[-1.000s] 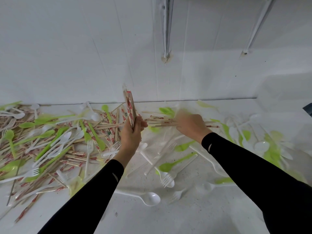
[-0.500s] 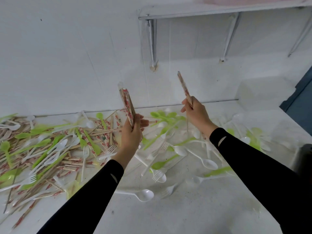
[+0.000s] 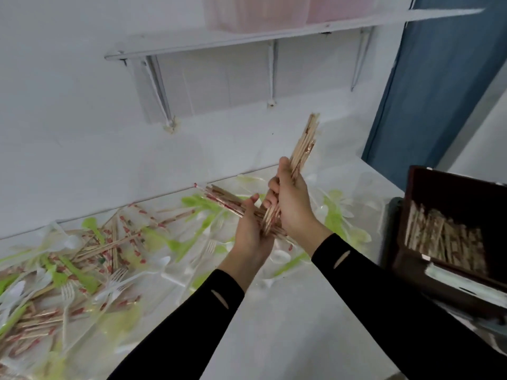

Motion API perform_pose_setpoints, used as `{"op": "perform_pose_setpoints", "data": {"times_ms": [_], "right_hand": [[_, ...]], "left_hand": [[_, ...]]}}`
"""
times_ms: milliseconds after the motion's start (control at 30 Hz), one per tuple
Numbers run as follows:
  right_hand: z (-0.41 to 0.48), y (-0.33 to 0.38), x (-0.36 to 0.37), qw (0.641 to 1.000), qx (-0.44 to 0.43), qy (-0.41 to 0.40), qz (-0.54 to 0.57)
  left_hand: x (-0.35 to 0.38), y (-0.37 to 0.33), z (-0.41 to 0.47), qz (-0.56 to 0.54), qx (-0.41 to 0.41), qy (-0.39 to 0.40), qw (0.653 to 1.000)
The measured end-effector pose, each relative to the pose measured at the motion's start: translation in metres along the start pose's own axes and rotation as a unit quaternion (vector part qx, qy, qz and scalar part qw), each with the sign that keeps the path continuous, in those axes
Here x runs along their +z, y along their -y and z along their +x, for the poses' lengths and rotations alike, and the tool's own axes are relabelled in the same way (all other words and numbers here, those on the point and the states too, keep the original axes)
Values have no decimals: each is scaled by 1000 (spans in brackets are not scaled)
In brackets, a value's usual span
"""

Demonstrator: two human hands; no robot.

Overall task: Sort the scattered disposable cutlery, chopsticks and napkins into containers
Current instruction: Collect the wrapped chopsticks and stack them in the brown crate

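My right hand (image 3: 295, 207) grips a bundle of wrapped chopsticks (image 3: 303, 149) that stands nearly upright above the white table (image 3: 274, 325). My left hand (image 3: 251, 231) is just left of it, palm up, with a second bundle of red-printed chopstick packets (image 3: 222, 200) lying across its palm, thumb over them. The two bundles cross between my hands. A dark brown box (image 3: 452, 270) at the right holds several chopsticks (image 3: 444, 239). Scattered chopsticks, green and white plastic spoons and forks (image 3: 90, 259) cover the table's left and back.
A white shelf on brackets (image 3: 247, 37) hangs on the wall above, with pink containers (image 3: 288, 9) on it. A blue panel (image 3: 444, 78) stands at the right behind the box. The table's near middle is bare.
Both hands came together in front of me; the right hand's chopsticks now meet the left hand's bundle. My view turned right and up, bringing the brown box into sight.
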State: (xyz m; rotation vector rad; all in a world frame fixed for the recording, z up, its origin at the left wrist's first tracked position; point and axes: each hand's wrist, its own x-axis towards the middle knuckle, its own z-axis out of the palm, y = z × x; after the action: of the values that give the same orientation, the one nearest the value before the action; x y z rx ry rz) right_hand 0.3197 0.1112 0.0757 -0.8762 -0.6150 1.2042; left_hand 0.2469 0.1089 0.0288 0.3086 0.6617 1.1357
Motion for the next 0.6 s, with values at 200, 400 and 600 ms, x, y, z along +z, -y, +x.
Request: {"op": "perform_pose_setpoints", "data": {"times_ms": [200, 400, 600], "right_hand": [[-3, 53, -51, 999, -27, -42, -9], [-8, 139, -138, 985, -96, -123, -70], [-27, 177, -225, 957, -116, -239, -118]], "left_hand": [[57, 40, 15, 51, -33, 68, 996], [138, 83, 23, 69, -46, 128, 988], [196, 140, 19, 153, -73, 215, 962]]}}
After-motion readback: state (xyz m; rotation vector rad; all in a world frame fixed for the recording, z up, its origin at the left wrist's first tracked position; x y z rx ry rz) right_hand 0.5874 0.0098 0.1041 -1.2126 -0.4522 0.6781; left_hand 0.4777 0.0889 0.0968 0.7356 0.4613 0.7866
